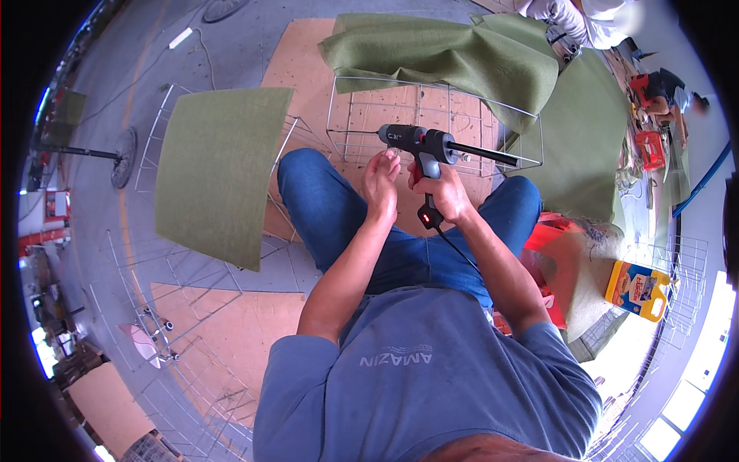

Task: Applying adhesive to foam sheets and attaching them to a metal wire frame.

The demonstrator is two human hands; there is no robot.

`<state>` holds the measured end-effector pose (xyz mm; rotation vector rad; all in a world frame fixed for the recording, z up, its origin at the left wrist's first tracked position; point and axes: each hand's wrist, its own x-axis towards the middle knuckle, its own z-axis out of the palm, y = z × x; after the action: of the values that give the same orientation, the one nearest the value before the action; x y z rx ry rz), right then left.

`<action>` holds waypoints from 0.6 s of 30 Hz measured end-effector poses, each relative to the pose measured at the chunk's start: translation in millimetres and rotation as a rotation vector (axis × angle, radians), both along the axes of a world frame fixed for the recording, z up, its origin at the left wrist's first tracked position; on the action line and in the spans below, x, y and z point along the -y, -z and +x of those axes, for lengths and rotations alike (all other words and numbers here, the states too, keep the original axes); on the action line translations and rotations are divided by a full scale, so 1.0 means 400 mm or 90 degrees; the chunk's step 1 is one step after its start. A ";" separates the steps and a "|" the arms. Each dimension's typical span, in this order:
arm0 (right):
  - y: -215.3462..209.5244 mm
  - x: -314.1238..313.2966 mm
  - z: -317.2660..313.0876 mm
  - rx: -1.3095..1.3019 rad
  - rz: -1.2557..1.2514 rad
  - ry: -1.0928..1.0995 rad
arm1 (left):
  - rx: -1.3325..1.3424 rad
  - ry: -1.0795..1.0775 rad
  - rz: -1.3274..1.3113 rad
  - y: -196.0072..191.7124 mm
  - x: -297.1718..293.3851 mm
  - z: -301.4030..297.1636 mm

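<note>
In my right hand (444, 191) is a black and grey hot glue gun (431, 151), gripped round its handle, with the nozzle toward the left. A black glue stick (485, 153) juts from its back end, and a cord runs down from the small lit display under the handle. Just below the front of the barrel, my left hand (380, 185) is closed with its fingertips together. Whatever small thing they may pinch is too small to make out. Beyond both hands stands a wire frame basket (435, 86), with green fabric (446, 52) draped over its far side.
At left, a green fabric panel (219, 173) covers another wire frame. Brown board (296, 58) lies on the floor ahead. More green fabric (581, 131) spreads to the right. A yellow and blue jug (639, 290) stands at lower right. Another person (668, 96) works at far right.
</note>
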<state>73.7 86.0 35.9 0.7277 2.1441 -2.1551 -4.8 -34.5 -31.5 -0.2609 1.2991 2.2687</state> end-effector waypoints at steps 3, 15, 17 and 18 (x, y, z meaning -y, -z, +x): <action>0.003 -0.007 0.008 0.000 0.006 0.014 | -0.004 0.003 -0.008 0.001 -0.007 0.003; 0.025 0.052 -0.147 -0.048 -0.070 -0.128 | -0.036 -0.141 0.009 -0.006 0.076 -0.085; 0.025 0.068 -0.173 -0.060 -0.072 -0.129 | -0.041 -0.159 0.029 0.007 0.088 -0.104; 0.027 0.069 -0.183 -0.037 -0.042 -0.133 | -0.039 -0.167 0.030 0.010 0.091 -0.109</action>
<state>0.4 58.4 25.1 0.4194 2.0591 -2.1500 -48.2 -70.9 -35.6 -0.3659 1.3063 2.5405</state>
